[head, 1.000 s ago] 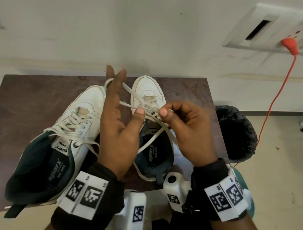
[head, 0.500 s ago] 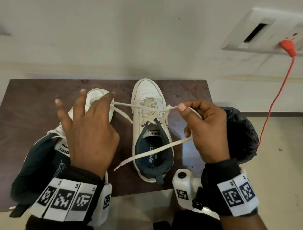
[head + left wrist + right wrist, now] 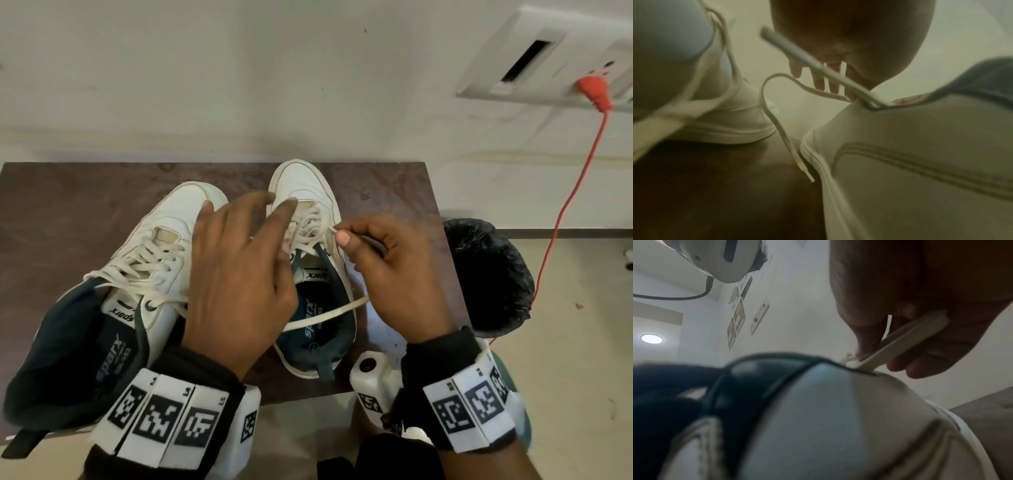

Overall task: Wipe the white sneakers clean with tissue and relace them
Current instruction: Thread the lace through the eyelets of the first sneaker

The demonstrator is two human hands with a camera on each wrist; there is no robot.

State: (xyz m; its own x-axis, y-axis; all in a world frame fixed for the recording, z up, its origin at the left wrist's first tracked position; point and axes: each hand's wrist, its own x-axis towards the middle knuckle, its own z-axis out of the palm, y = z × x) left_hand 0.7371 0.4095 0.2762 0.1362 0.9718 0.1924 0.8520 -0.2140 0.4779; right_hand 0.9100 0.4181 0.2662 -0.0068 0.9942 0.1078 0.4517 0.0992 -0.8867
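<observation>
Two white sneakers sit side by side on the dark brown surface (image 3: pixel 51 212), toes toward the wall. Head view: left sneaker (image 3: pixel 164 246) is laced, angled with its heel toward the near left corner. Right sneaker (image 3: pixel 308 192) stands straighter, dark insole showing. Right hand (image 3: pixel 400 274) has its fingers curled, thumb and forefinger pinching the lace (image 3: pixel 325 313) at the upper eyelets; the free length runs back across the shoe opening. Left hand (image 3: pixel 239 274) is spread, fingers straight and apart, over the gap between the sneakers, fingertips above the right shoe's lacing; no grip on anything visible. Black-lined bin (image 3: pixel 489 274) stands just beside the surface's right edge. Red cable (image 3: pixel 565 205) hangs from a wall socket.

Left wrist view: blurred. Fingers (image 3: pixel 819 81) extended and separated. One lace end (image 3: pixel 777 116) arcs from near the fingertips and drops to the surface between the two sneakers; contact with the fingers cannot be told.

Right wrist view: thumb and forefinger clamp a flat strip of lace (image 3: pixel 906 340) just above the shoe collar (image 3: pixel 777 363); remaining fingers are curled beneath.
</observation>
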